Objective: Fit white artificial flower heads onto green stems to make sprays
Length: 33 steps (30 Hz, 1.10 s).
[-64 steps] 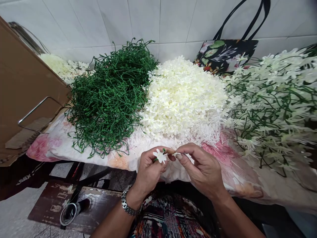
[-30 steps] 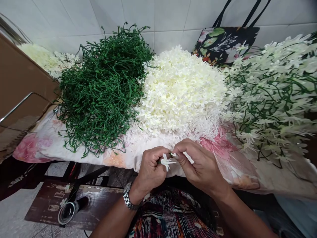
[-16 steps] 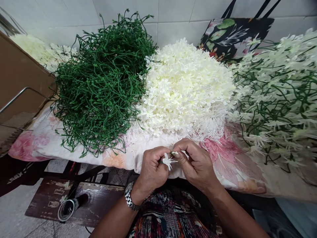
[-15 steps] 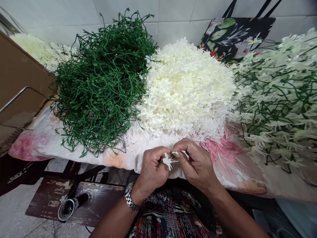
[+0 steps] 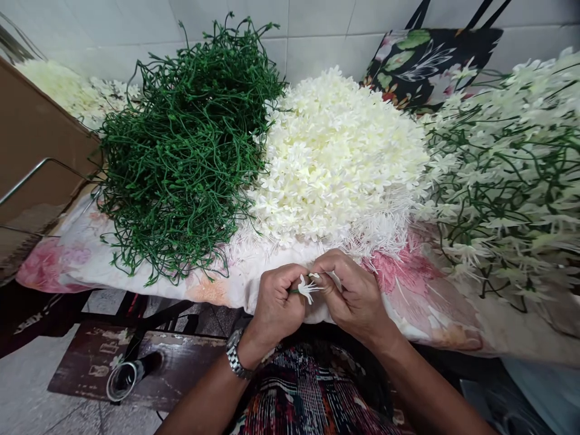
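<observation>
My left hand [image 5: 281,300] is closed on a green artificial stem, mostly hidden in the fingers. A white artificial flower [image 5: 308,290] shows at that stem, between the two hands. Thumb and forefinger of my right hand [image 5: 351,293] pinch a second small white flower close to the left fingertips. Beyond the hands lies a heap of white flower heads [image 5: 339,157]. To its left rises a tangled pile of green stems [image 5: 185,151]. On the right are flowers joined to stems [image 5: 512,181].
A patterned cloth [image 5: 212,289] covers the table. At the left stands a cardboard box [image 5: 45,121] with a metal wire near it. A floral bag [image 5: 430,66] leans on the tiled wall. Below left, a glass [image 5: 121,382] rests on a brown wooden bench [image 5: 190,368].
Both hands stay together at the table edge, with only slight finger movement. The white flower between them has turned a little. The whole view has shifted slightly.
</observation>
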{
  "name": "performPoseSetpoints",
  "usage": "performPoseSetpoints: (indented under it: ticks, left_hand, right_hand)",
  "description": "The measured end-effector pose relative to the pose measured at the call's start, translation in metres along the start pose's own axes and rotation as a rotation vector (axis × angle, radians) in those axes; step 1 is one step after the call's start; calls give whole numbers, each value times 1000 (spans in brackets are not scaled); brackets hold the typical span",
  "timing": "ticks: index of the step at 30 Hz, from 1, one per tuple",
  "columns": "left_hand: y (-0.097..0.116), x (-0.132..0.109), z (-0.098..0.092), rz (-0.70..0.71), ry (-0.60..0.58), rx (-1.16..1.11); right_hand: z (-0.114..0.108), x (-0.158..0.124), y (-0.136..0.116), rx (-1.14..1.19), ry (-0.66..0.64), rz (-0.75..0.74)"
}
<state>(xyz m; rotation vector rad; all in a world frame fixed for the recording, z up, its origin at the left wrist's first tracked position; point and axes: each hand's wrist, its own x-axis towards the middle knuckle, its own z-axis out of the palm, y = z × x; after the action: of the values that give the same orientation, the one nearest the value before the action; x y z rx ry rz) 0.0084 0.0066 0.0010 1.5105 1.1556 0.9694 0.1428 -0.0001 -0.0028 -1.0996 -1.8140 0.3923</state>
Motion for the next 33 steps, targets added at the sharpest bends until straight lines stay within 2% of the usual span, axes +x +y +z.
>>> performPoseSetpoints:
  ticks: [3,6,9,16,23,33]
  left_hand:
    - [0,-1,-3,-87,-29,-152]
    - [-3,-1,-5,-110,-20,-237]
    - [-5,-1,-6,-100,-22,-261]
    - [-1,-1,-6,-103,-15,-209]
    - [1,0,-5,-10,-47,-114]
    - [-2,-1,-2,175,-48,94]
  right_hand:
    - [-2,0,-3,-1,11,9]
    - [-6,-1,-6,-7,-19,34]
    - [-12,-1,-6,20,-53,47]
    - [-20,4,-8,0,-4,-54]
    - [-20,2,-4,-156,-55,-163]
    - [-16,-4,4,-186,-103,-200]
